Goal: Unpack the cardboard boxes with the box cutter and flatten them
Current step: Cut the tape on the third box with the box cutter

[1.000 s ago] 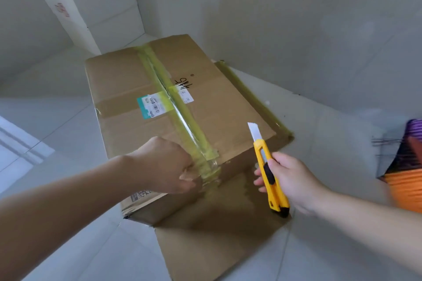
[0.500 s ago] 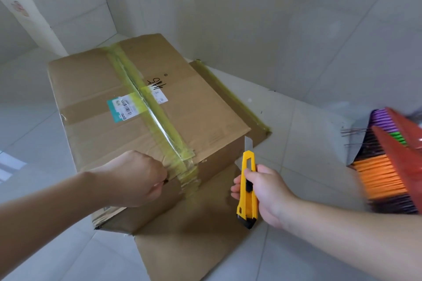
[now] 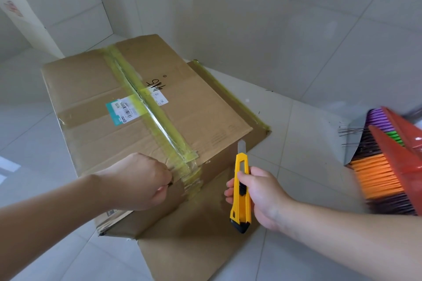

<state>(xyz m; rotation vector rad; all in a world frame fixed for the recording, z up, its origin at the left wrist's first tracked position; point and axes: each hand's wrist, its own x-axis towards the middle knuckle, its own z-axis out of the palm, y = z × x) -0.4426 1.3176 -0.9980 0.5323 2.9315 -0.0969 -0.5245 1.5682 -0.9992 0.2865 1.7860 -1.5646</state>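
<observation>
**Box cutter poised beside the taped carton**

A large brown cardboard box, sealed along its top seam with a strip of yellowish-clear packing tape, is sitting on the pale tiled floor, close to the corner where the tiled walls are meeting. It is resting on a flat sheet of brown cardboard that is spreading out past the box's near and right sides. A teal and white shipping label is lying across the top, partly under the tape, with black handwriting just beyond it.

The left hand is pressing against the near top edge of the box, its fingers curling at the spot just left of where the tape is folding over the edge; whether it is pinching the tape or only the cardboard edge cannot be told.

The right hand is gripping a yellow plastic box cutter with a black end cap, holding it nearly upright with its short steel blade extended and pointing away from the person. The cutter is standing just right of the box's near right corner, apart from the tape end.

At the right edge of the floor, a broom with orange, purple and green bristles is lying beneath a red plastic piece. A white carton is standing in the far left corner.
</observation>
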